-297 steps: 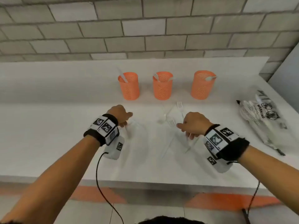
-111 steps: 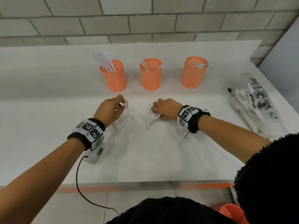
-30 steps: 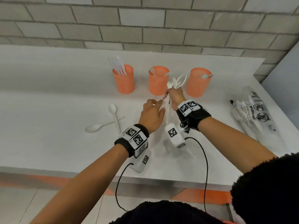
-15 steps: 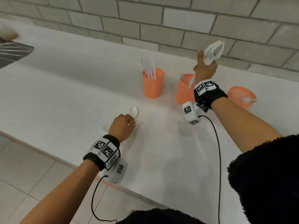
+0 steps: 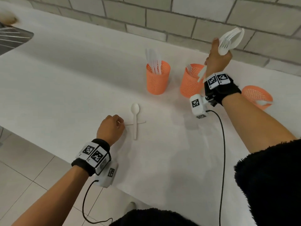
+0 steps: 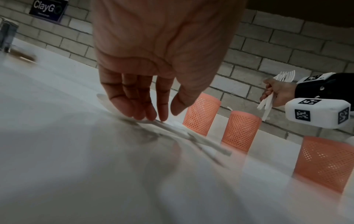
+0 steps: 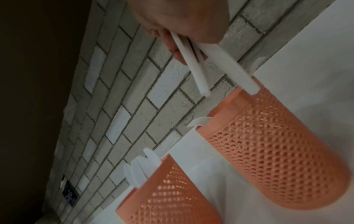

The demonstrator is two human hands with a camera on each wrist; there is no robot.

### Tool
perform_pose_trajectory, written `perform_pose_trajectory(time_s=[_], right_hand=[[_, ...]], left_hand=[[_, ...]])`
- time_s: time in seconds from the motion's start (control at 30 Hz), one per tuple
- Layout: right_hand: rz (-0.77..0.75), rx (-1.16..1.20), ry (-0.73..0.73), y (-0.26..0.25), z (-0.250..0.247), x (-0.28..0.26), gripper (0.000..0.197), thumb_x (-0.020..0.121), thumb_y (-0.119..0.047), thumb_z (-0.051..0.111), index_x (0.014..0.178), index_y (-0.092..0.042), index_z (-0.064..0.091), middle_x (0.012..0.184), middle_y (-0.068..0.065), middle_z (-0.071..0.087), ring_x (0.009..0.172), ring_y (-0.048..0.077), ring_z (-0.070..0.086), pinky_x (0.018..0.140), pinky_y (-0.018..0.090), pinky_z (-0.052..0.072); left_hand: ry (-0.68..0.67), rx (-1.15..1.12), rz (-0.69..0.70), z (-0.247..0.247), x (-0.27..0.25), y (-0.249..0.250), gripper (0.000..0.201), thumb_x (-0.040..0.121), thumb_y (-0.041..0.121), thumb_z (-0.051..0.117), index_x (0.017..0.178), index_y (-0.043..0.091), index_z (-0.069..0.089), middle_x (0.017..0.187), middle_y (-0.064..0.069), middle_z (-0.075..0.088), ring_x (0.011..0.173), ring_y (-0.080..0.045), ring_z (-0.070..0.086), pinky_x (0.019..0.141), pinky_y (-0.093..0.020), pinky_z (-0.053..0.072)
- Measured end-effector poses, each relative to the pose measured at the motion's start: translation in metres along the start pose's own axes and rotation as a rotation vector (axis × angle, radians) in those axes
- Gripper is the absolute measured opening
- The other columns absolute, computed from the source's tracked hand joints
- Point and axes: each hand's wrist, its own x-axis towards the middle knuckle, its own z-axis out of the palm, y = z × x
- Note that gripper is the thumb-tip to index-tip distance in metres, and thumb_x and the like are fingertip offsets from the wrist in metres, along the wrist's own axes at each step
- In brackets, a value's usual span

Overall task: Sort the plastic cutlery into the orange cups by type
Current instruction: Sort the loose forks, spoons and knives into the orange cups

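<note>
Three orange mesh cups stand in a row: the left cup (image 5: 157, 82) holds white knives (image 5: 154, 62), the middle cup (image 5: 189, 84) a fork, the right cup (image 5: 256, 95) a spoon. My right hand (image 5: 218, 60) grips a bundle of white forks (image 5: 231, 39), raised above the middle cup; their handles (image 7: 193, 68) hang over that cup's rim (image 7: 277, 151). Two white spoons lie crossed on the table, one (image 5: 135, 118) in full sight. My left hand (image 6: 164, 115) is down on the other spoon (image 6: 191, 136), its straight fingers touching it and the thumb apart.
The white table (image 5: 65, 79) runs along a grey brick wall (image 5: 162, 17); its front edge drops to a tiled floor (image 5: 24, 168) at lower left. A metal drainer (image 5: 11, 38) sits at the far left. Wrist-camera cables hang below both arms.
Within the last second my right hand lifted the fork bundle from table height to above the middle cup. My left hand moved left to the two spoons and stays there.
</note>
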Motion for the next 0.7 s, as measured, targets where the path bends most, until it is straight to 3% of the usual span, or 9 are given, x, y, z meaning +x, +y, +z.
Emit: perform_pose_trajectory(time_s=[0.2,0.3,0.43,0.53,0.7], right_hand=[[-0.009,0.141,0.013,-0.021,0.016,0.011,0.040,0.085,-0.017,0.067,0.051,-0.011,0.047,0.038,-0.003,0.038,0.032,0.011,0.035,0.038,0.021,0.033],[-0.046,0.124,-0.006,-0.015,0.023,0.011,0.033,0.084,-0.020,0.068,0.057,-0.011,0.051,0.045,-0.001,0.040,0.033,0.009,0.037,0.040,0.022,0.037],[-0.031,0.004,-0.103,0.018,0.014,0.006,0.027,0.083,-0.020,0.071,0.062,-0.013,0.054,0.038,-0.009,0.047,0.034,0.005,0.044,0.043,0.023,0.043],[0.006,-0.162,-0.201,0.036,0.000,0.003,0.033,0.083,-0.028,0.070,0.058,-0.015,0.052,0.031,-0.008,0.049,0.030,0.003,0.046,0.042,0.022,0.043],[-0.008,-0.369,-0.226,0.039,-0.009,0.006,0.040,0.078,-0.043,0.071,0.054,-0.020,0.048,0.038,-0.007,0.051,0.037,0.009,0.053,0.054,0.033,0.051]], left_hand=[[0.015,0.012,-0.009,0.001,0.001,-0.001,0.020,0.089,0.014,0.050,0.103,0.007,0.062,0.100,-0.013,0.062,0.081,-0.020,0.052,0.071,-0.028,0.038],[0.018,0.011,-0.004,0.002,0.000,-0.002,0.020,0.089,0.014,0.050,0.105,0.007,0.061,0.101,-0.014,0.061,0.081,-0.019,0.051,0.072,-0.028,0.039],[0.026,0.005,-0.014,0.002,0.001,-0.002,0.020,0.090,0.016,0.049,0.104,0.008,0.061,0.101,-0.013,0.061,0.081,-0.020,0.054,0.072,-0.028,0.041],[0.018,0.011,-0.013,0.002,0.001,-0.002,0.021,0.090,0.017,0.049,0.105,0.008,0.061,0.102,-0.012,0.060,0.081,-0.019,0.053,0.072,-0.028,0.040],[0.023,0.015,-0.004,0.006,0.005,-0.002,0.020,0.089,0.016,0.051,0.103,0.007,0.061,0.099,-0.014,0.062,0.080,-0.021,0.055,0.071,-0.028,0.039]])
